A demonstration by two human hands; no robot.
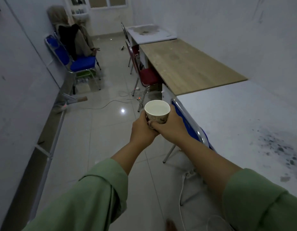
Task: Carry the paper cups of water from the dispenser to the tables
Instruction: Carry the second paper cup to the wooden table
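Observation:
A patterned paper cup (pixel 157 112) filled with water is held upright in front of me, above the tiled floor. My left hand (pixel 141 129) wraps its left side and bottom. My right hand (pixel 171 125) wraps its right side, fingers overlapping the left hand's. Both arms wear green sleeves. Along the right wall stand three tables in a row: a white table (pixel 244 117) nearest, a wooden table (pixel 191 67) beyond it, and a stained white table (pixel 149 34) farthest. The cup is just left of the near white table's edge. No dispenser is in view.
A blue chair (pixel 191 124) is tucked at the near table and red chairs (pixel 147 75) at the wooden one. Another blue chair (pixel 81 64) with clothes draped stands by the left wall. Cables and a power strip (pixel 137 98) lie on the floor ahead. A person sits at the far left.

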